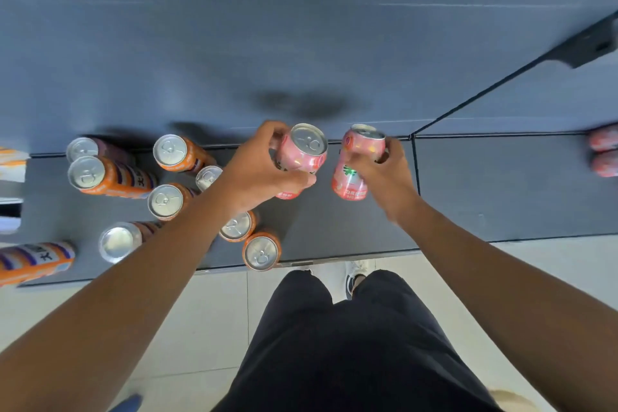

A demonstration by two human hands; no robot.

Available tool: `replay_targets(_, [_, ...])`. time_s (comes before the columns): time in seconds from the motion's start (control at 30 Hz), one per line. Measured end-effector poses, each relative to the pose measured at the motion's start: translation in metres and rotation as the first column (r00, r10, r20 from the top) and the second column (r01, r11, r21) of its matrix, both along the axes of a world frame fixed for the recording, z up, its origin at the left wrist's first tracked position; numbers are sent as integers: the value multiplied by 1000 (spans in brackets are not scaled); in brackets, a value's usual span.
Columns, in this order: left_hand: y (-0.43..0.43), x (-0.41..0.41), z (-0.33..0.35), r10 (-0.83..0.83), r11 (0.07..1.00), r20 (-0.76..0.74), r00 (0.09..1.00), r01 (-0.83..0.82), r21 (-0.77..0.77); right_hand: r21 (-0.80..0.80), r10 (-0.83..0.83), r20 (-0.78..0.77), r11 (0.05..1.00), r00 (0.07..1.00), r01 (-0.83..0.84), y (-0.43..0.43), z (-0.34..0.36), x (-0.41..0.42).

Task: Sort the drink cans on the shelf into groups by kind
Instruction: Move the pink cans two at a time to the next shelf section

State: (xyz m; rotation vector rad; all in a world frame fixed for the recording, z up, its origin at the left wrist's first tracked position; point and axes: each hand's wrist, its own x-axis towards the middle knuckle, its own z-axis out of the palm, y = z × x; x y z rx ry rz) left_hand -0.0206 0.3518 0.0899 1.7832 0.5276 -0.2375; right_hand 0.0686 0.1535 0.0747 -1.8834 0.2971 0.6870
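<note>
I read the left pink can (301, 161) as soft pink with paler and orange-red spots under a plain silver lid. The right pink can (351, 179) shows a green mark, a white patch and white lettering on a deeper red-pink base. The orange cans (113, 179) wear purple and white bands with dark characters, lids silver. The shelf (485, 184) is dark slate blue-grey; the floor (214, 304) is pale cream tile with thin grey joints. The trousers (351, 344) are black. The far pink cans (603, 154) blur to plain pink.
</note>
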Motion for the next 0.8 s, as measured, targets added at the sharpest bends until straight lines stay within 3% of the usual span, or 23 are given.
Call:
replay_targets(0.13, [-26,-1,34,135,960,68,989,-113,-256,110,-71,42,992,997,66,-10,35,-6])
replay_targets(0.23, [-44,2,50,169,932,61,984,-139,-335,195,-91,47,977,995,80,-23,57,-10])
replay_targets(0.5, [-90,13,81,-59,933,146,987,107,-345,242,-50,151,970,987,12,-77,102,-20])
replay_targets(0.8, [-157,13,119,-231,942,316,920,293,-166,201,-128,373,978,919,55,-170,135,-44])
